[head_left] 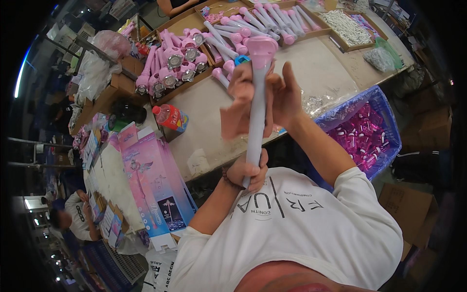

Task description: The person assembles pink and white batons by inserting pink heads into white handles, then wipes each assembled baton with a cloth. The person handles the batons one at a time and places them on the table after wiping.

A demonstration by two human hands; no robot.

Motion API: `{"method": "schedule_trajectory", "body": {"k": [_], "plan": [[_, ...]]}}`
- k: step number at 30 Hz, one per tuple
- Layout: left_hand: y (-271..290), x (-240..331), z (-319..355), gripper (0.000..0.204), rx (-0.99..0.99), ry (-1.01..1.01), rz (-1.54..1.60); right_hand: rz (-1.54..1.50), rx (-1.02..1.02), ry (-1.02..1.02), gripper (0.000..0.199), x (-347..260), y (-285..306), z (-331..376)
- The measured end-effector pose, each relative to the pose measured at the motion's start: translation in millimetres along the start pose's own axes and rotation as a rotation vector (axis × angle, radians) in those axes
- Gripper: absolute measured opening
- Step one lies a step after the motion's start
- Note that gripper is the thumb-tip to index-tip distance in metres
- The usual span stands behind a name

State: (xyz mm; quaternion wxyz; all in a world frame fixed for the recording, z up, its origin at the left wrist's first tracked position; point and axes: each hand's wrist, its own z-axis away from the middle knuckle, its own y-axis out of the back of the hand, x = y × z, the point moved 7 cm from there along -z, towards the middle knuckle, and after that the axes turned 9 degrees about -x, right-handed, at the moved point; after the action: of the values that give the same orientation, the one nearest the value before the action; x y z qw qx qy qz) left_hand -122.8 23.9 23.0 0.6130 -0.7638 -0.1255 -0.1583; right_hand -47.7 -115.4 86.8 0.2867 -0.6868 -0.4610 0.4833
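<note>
A toy wand handle (258, 107), a long whitish tube with a flared pink head, stands nearly upright in front of me. My left hand (247, 171), with a beaded bracelet at its wrist, is wrapped round the tube's lower end. Higher up, my right hand (284, 100) is at the tube, its thumb raised to the right. Its other fingers are blurred and partly behind the tube, so their grip is unclear. Just left of the pink head shows a small blue ring-shaped thing (242, 60). Similar pink-and-white handles (272, 22) lie heaped in a box beyond.
Pink wand pieces with silvery ends (175, 58) fill a carton at the left. A red-capped bottle (170, 118) stands near printed flat boxes (153, 185). At right, a blue crate (396, 129) holds magenta clear parts. Another person (80, 216) sits at lower left.
</note>
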Motion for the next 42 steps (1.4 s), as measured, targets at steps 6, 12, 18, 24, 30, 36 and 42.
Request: {"method": "schedule_trajectory", "body": {"k": [6, 12, 18, 24, 30, 36, 42], "plan": [[-8, -10, 10, 0.025, 0.13, 0.033, -0.009, -0.218, -0.04, 0.07, 0.057, -8, -4, -19], [11, 15, 24, 0.013, 0.771, 0.102, -0.728, 0.186, 0.296, 0.037, 0.039, 18, 11, 0], [17, 21, 26, 0.014, 0.856, 0.15, -0.745, 0.523, 0.342, -0.149, 0.055, 48, 14, 22], [13, 15, 32, 0.015, 0.656, 0.06, -0.466, 0.138, 0.242, 0.0, 0.047, 46, 1, 11], [19, 36, 43, 0.03, 1.242, 0.325, -1.802, 0.459, 0.536, 0.36, 0.058, -19, 32, -3], [22, 16, 47, 0.034, 0.91, 0.201, -0.953, 0.055, 0.454, 0.134, 0.048, -8, 42, -10], [24, 37, 42, 0.029, 1.242, 0.228, -1.653, 0.18, 0.578, 0.164, 0.049, -1, 20, -4]]}}
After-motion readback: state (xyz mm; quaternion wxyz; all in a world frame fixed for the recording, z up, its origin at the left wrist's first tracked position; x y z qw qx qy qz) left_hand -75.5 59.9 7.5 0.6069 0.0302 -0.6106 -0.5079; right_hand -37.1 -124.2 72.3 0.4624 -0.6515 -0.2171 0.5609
